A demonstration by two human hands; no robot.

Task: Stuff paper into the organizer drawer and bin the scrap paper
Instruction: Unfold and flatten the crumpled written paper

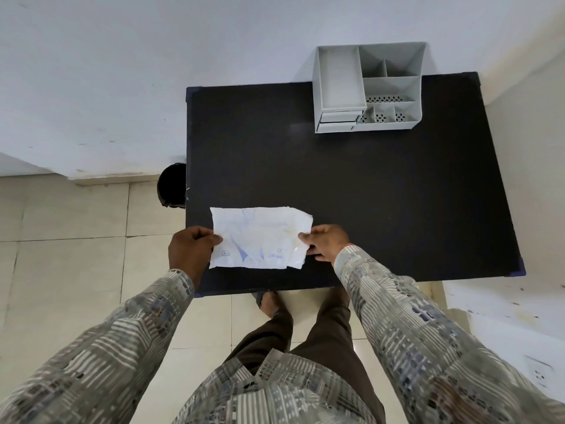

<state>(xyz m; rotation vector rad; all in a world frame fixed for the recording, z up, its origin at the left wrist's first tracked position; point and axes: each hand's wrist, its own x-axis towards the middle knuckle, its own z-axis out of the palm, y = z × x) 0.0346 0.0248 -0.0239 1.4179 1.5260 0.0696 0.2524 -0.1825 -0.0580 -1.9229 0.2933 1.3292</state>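
Observation:
A crumpled white sheet of paper (260, 237) with faint blue print lies over the near left part of the black table (367, 194). My left hand (191, 247) pinches its left edge and my right hand (325, 241) pinches its right edge. A grey desk organizer (368, 87) stands at the far edge of the table, its small drawers (336, 119) at the front left and shut. A black bin (171, 185) sits on the floor beside the table's left edge, partly hidden by the tabletop.
White walls rise behind and to the right of the table. Pale floor tiles (76, 240) spread to the left. My legs and one foot (270, 302) stand at the table's near edge. A wall socket (539, 373) shows at lower right.

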